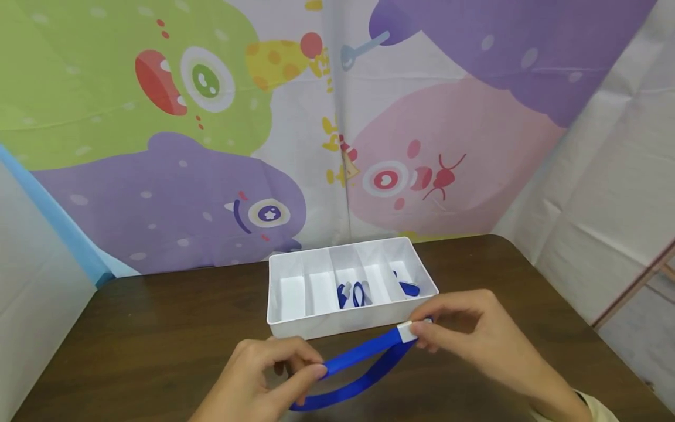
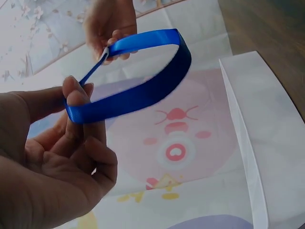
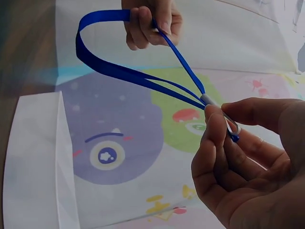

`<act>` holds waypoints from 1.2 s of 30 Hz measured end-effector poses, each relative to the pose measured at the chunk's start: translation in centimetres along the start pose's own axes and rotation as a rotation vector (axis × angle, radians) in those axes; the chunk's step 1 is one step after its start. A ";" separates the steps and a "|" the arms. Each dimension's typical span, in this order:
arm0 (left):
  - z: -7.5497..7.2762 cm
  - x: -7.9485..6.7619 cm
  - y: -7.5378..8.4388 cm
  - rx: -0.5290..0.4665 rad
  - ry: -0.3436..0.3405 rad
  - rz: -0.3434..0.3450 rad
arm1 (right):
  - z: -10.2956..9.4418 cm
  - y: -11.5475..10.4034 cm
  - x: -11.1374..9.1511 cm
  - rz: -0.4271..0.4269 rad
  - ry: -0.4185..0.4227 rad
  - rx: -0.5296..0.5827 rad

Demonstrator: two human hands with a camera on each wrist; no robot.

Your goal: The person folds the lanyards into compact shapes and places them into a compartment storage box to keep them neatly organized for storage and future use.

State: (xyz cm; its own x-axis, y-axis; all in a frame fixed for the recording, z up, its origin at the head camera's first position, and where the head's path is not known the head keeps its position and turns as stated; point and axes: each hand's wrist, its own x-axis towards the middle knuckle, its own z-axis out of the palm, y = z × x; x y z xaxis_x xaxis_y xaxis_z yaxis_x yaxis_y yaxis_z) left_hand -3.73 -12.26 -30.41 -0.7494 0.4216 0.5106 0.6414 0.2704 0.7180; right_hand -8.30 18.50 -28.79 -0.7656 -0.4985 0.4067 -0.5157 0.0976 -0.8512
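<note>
A loop of blue lanyard [image 1: 364, 351] is stretched between both hands above the table, in front of the compartment box. My left hand [image 1: 263, 375] pinches the loop at its left end between thumb and fingers. At the other end, my right hand [image 1: 480, 340] grips the lanyard by its pale metal clasp [image 3: 208, 99]. A small blue end [image 3: 234, 137] pokes out past the right fingers in the right wrist view. One side of the loop is pulled straight, while the other sags in a curve below it.
Behind the hands stands a white box [image 1: 343, 326] divided into several compartments. Its middle compartment holds small blue pieces [image 1: 358, 294], and the rightmost holds another blue piece [image 1: 409, 288]. The dark wooden table [image 1: 158, 340] is backed by a cartoon-print sheet [image 1: 295, 117].
</note>
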 end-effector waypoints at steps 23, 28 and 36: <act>-3.3 -0.6 0.5 0.088 0.004 0.047 | -2.1 -1.1 -0.2 0.068 -0.042 -0.093; -3.7 -0.6 0.3 0.152 0.013 0.057 | -2.1 -1.2 -0.1 0.058 -0.050 -0.099; -4.0 -0.4 -0.1 0.307 0.036 0.106 | -2.0 -0.9 -0.1 0.047 -0.054 -0.098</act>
State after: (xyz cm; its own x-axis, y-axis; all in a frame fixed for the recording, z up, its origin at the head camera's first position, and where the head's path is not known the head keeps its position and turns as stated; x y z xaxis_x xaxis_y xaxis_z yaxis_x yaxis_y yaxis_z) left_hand -4.12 -15.95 -28.74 -0.6774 0.4319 0.5955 0.7319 0.4775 0.4862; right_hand -8.52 20.19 -27.37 -0.7695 -0.5366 0.3464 -0.5170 0.2048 -0.8311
